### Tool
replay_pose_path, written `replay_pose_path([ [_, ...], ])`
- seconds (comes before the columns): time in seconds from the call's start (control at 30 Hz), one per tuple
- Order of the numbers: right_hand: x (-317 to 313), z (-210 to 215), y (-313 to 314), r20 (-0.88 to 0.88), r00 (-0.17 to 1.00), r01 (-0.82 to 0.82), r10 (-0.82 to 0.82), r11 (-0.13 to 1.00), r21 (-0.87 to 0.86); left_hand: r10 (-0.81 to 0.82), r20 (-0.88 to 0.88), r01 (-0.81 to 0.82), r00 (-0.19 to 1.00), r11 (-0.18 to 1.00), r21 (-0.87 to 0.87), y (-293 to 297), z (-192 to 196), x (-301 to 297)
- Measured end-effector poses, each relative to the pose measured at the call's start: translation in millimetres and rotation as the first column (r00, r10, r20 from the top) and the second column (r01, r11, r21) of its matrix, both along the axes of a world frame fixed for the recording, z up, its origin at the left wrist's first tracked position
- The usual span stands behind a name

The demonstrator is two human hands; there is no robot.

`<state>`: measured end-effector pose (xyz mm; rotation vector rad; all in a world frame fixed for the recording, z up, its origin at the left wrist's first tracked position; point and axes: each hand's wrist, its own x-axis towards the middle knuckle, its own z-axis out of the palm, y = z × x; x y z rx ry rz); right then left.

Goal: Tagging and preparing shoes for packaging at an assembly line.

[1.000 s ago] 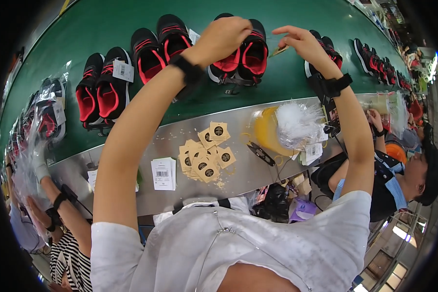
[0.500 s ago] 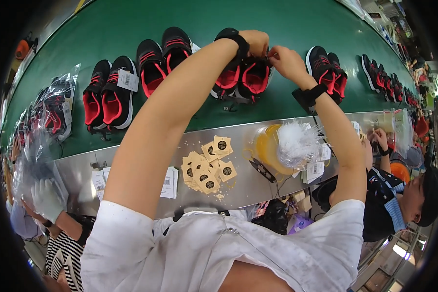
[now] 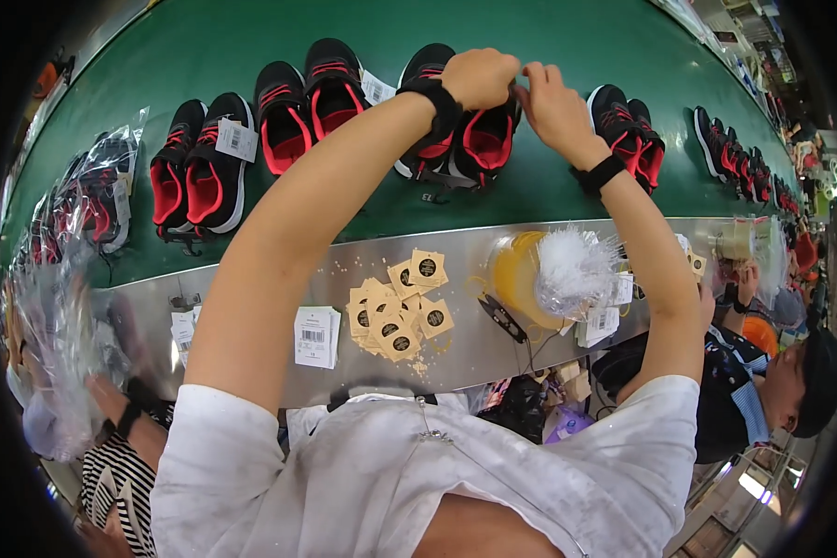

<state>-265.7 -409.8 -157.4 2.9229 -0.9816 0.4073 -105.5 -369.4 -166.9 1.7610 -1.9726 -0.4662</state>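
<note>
In front of me, a pair of black sneakers with red lining (image 3: 486,147) sits on the green belt, toes pointing away. Over the tongue and strap of these shoes my left hand (image 3: 479,79) is closed, its fingertips pinched around something I cannot make out. Just to its right, my right hand (image 3: 558,112) is raised beside the right shoe, thumb and fingers apart and loosely curved. Nothing shows in it. A sneaker pair with a white hang tag (image 3: 378,88) stands left of my left wrist. Another black and red pair (image 3: 626,135) stands right of my right hand.
Along the steel ledge lie tan square tags (image 3: 395,316), white barcode tags (image 3: 317,337), black thread snips (image 3: 502,321) and a yellow tub (image 3: 514,279) with white plastic fasteners (image 3: 577,270). More sneakers (image 3: 205,172) line the belt. Co-workers sit at both sides; one handles clear plastic bags (image 3: 65,325).
My right hand has lifted slightly and its fingers have spread from a pinch. The left hand has shifted slightly, still over the shoes. At left, the co-worker's gloved hand and plastic bag have moved.
</note>
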Motion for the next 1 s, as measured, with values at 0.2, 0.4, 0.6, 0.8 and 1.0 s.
replay_pose_path([
  [0.2, -11.5, 18.1, -31.8, -0.028, 0.994, 0.067, -0.102, 0.41, 0.91, 0.19, -0.684, 0.019, 0.704, 0.958, 0.286, 9.9, 9.9, 7.6],
  [0.4, -14.6, 28.8, -17.4, 0.246, 0.863, -0.302, -0.441, -0.06, 0.951, 0.351, -0.935, 0.134, 0.055, 0.925, 0.355, 30.1, 1.4, 12.6],
  [0.6, -8.7, 23.4, -20.7, 0.195, 0.928, -0.132, -0.318, 0.209, 0.969, 0.354, -0.931, 0.031, 0.094, 0.933, 0.358, 31.7, -4.1, 6.8],
  [0.8, -1.1, 18.1, -18.2, 0.2, 0.929, -0.081, -0.31, 0.357, 0.93, 0.269, -0.942, 0.019, 0.2, 0.96, 0.278, 34.2, -12.5, 12.8],
  [1.0, 8.8, 17.6, -13.2, 0.221, 0.936, -0.143, -0.275, 0.276, 0.951, 0.245, -0.934, 0.093, 0.259, 0.957, 0.276, 35.7, -11.1, 22.8],
])
